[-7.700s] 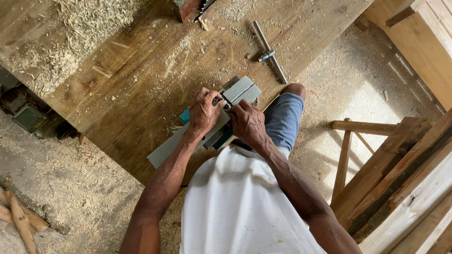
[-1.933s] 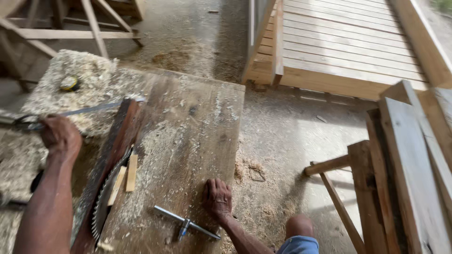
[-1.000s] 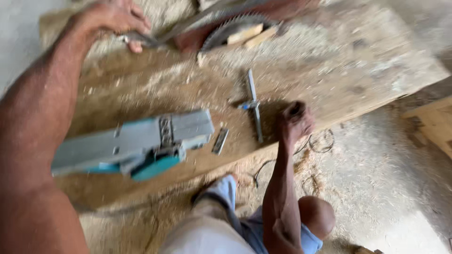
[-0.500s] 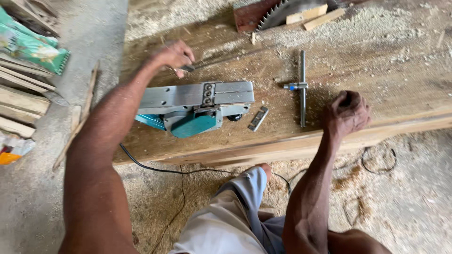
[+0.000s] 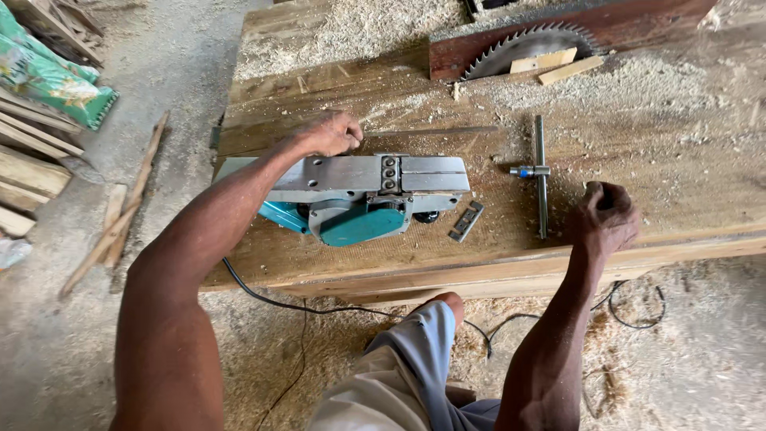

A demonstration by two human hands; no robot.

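Looked down on a big wooden worktop [image 5: 654, 136], rough, scratched and dusty. Saw piles of pale sawdust [image 5: 351, 28] along its far side. Found an electric planer [image 5: 359, 195] lying in the middle of it, flat grey bottom up, teal body toward the near edge. Followed its black cord [image 5: 319, 307] off the near edge and down onto the floor.

Spotted the left hand [image 5: 331, 132] just behind the planer, resting on the wood, grip curled tight on the end of a thin dark strip [image 5: 435, 129] lying flat and pointing right. Found the right hand [image 5: 604, 219] well to the right, near the front edge, grip closed into a fist and pressed on the wood. Could not tell about anything inside that fist.

Saw a T-shaped metal wrench [image 5: 541, 172] lying between the planer and the right hand, close to the fist. Noticed a small dark metal plate [image 5: 465, 221] just beside the planer.

Farther back, saw a round saw blade [image 5: 523, 48] poking up beside a reddish board [image 5: 606, 24], with two small wood blocks [image 5: 545, 60] against it.

Below, saw a grey floor [image 5: 80, 343] covered in sawdust and wood bits. Off to the left, noticed stacked planks [image 5: 28, 172], a green sack [image 5: 48, 76] and loose sticks [image 5: 120, 215].
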